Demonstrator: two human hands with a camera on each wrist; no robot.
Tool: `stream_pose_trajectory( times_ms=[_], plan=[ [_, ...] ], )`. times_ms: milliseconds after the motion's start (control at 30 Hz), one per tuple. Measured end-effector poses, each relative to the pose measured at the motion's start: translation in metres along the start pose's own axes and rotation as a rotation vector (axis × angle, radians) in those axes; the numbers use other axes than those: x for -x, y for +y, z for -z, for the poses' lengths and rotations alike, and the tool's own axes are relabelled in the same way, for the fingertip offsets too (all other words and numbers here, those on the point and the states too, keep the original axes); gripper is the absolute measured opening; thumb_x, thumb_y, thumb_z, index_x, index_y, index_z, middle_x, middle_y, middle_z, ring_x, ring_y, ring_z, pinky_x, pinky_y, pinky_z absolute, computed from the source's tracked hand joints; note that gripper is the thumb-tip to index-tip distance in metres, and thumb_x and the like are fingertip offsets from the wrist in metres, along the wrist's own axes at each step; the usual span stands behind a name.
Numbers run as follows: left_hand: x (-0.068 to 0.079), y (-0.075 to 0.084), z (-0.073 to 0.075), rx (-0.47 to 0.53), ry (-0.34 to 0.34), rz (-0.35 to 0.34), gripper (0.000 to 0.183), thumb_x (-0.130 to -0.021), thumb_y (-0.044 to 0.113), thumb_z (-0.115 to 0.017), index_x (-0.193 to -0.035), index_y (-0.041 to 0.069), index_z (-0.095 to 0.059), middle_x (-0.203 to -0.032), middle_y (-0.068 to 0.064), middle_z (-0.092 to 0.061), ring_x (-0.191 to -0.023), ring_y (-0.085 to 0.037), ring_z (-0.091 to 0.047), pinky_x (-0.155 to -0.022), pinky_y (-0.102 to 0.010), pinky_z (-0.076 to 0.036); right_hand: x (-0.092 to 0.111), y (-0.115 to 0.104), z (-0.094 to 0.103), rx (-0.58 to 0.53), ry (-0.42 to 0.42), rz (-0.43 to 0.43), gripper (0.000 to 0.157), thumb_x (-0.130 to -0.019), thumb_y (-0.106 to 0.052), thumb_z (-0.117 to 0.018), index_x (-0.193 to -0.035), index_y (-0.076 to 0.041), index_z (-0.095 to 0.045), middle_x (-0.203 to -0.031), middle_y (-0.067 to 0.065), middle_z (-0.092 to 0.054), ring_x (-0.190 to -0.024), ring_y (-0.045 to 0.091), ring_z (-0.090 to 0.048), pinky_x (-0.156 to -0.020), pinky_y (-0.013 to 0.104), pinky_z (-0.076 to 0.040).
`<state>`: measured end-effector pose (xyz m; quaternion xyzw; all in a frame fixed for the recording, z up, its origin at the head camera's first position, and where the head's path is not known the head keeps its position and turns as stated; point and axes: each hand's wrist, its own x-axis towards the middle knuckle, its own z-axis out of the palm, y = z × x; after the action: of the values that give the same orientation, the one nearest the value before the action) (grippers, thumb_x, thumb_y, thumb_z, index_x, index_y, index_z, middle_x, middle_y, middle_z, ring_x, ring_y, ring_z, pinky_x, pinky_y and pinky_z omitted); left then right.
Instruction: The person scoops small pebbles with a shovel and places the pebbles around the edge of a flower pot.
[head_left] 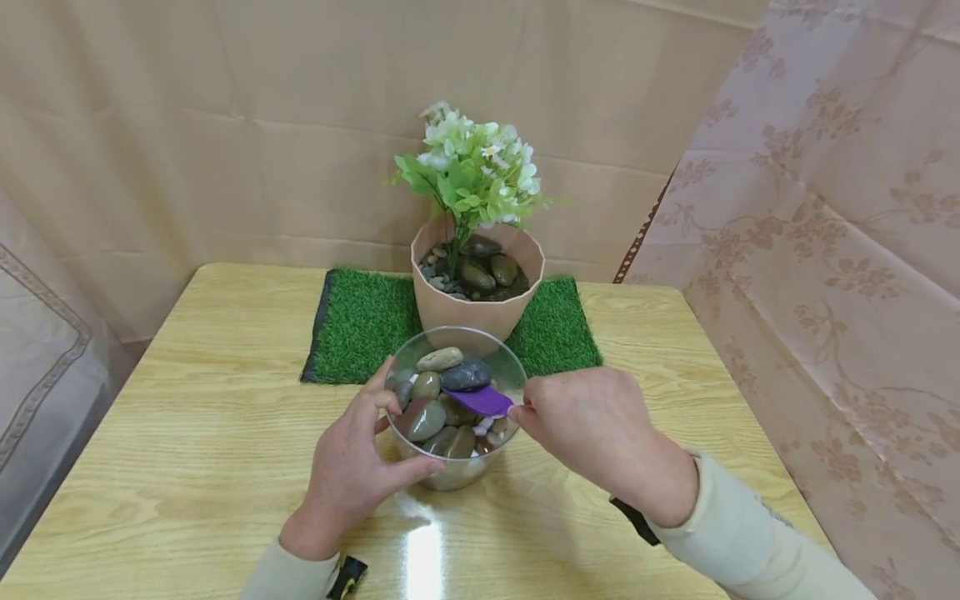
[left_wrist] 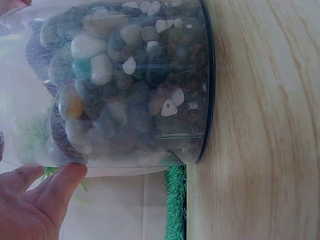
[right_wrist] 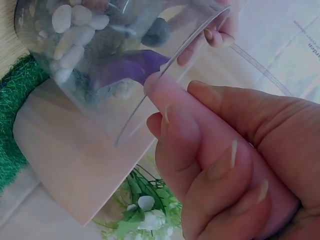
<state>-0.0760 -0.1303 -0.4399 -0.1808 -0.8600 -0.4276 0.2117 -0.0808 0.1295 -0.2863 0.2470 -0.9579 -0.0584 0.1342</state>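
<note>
Around a clear cylindrical tub (head_left: 459, 477) of smooth grey-brown stones (head_left: 426, 421), the left hand (head_left: 348, 462) curves parted fingers at eight o'clock, while the right hand (head_left: 592, 425) at three, fingers tightly curled, grips a pink-handled scoop (head_left: 480, 402), its purple blade inside the tub.

**One shovel (head_left: 476, 402), one tub (head_left: 452, 477), many stones (head_left: 422, 419)**

One left hand (head_left: 351, 462) and one right hand (head_left: 596, 421) make two. There are two sleeves (head_left: 738, 521) and two straps (head_left: 636, 521), but just one pot (head_left: 483, 313), one plant (head_left: 480, 162), one mat (head_left: 367, 321) and one table (head_left: 187, 417). At least eight big stones show in the tub from above; its smaller ones are too many to count. The pot shows at least three big stones, plus uncountable pebbles (head_left: 438, 284). Curtains (head_left: 300, 167) number at least two.
</note>
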Motion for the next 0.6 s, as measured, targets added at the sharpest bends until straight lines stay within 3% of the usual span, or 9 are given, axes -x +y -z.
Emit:
stream_pose_trajectory(
  times_ms=[600],
  plan=[
    [0.0006, -0.0018, -0.0012, -0.012, 0.017, -0.017, 0.074, -0.070, 0.067, -0.088, -0.106, 0.012, -0.055, -0.164, -0.013, -0.042, -0.132, -0.039, -0.062, -0.078, -0.038, -0.067, 0.0032, 0.0009, -0.0076, 0.043, 0.176, 0.068, 0.057, -0.083, -0.040, -0.086, -0.055, -0.023, -0.039, -0.052, -0.011, -0.020, -0.042, 0.008, -0.023, -0.030, 0.031, -0.028]
  ],
)
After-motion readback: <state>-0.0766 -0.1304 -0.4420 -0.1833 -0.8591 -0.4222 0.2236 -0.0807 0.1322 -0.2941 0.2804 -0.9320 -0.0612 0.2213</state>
